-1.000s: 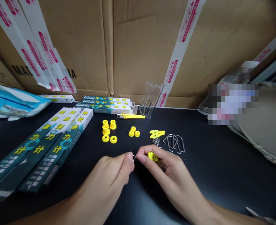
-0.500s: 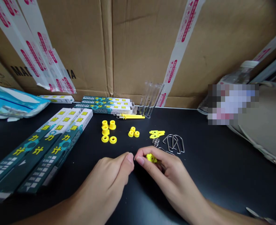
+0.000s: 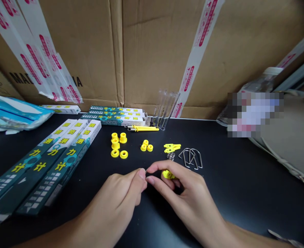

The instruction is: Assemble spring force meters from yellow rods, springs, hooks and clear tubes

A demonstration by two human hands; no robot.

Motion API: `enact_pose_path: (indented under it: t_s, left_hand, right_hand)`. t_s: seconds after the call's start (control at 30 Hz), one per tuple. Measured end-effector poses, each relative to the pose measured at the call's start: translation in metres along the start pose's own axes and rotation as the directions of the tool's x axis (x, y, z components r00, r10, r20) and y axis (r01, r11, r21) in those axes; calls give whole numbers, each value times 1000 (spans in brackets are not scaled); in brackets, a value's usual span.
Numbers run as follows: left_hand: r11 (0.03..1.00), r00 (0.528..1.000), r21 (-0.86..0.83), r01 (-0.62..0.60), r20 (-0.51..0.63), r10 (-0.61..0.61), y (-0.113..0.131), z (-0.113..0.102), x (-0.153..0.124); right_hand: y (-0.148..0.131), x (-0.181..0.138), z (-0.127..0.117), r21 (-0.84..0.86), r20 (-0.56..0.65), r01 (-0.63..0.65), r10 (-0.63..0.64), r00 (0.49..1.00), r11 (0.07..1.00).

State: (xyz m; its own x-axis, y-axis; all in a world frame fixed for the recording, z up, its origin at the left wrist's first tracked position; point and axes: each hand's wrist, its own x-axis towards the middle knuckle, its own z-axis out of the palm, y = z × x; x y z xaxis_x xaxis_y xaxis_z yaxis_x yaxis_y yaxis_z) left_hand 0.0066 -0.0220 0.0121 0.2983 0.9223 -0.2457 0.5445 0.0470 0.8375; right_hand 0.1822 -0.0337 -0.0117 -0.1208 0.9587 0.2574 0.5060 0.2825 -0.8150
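The right hand (image 3: 185,193) pinches a small yellow piece (image 3: 168,174) in its curled fingers, forefinger stretched left to touch the left hand (image 3: 121,194), whose thumb and forefinger press together just left of that piece; what they nip is too small to tell. Behind the piece, on the black bench (image 3: 245,193), lie a spring (image 3: 171,156) and wire clips (image 3: 192,158)

We think we are at a work table in a storeroom or a small packing shop. Big cardboard boxes (image 3: 152,51) stuck with printed tape (image 3: 193,65) stand like a wall behind the black table (image 3: 245,179). On it we see many long boxes (image 3: 51,158) that look the same, small yellow parts (image 3: 118,146), wire hooks (image 3: 192,158) and clear tubes (image 3: 166,110), laid out in little groups.
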Motion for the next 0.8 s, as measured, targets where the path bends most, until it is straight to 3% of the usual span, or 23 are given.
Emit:
enact_pose_path:
  t_s: [0.3, 0.4, 0.53, 0.63, 0.8]
  left_hand:
    - [998, 998, -3, -61, 27, 61, -8, 1, 1]
    - [996, 989, -85, -22, 144, 34, -6, -4, 6]
    - [955, 920, -270, 125, 392, -9, -2, -13, 14]
    - [934, 903, -317, 168, 428, -17, -2, -15, 16]
    - [940, 895, -310, 142, 446, 12, 0, -16, 13]
  right_hand:
    - [-5, 4, -3, 108, 73, -82, 74, 995, 991]
    - [-7, 6, -5, 214, 135, -170, 144, 980, 962]
    - [-6, 8, -7, 365, 255, -307, 223, 941, 879]
    - [-5, 11, -8, 424, 320, -356, 230, 919, 833]
    - [-6, 12, -10, 419, 339, -342, 205, 918, 841]
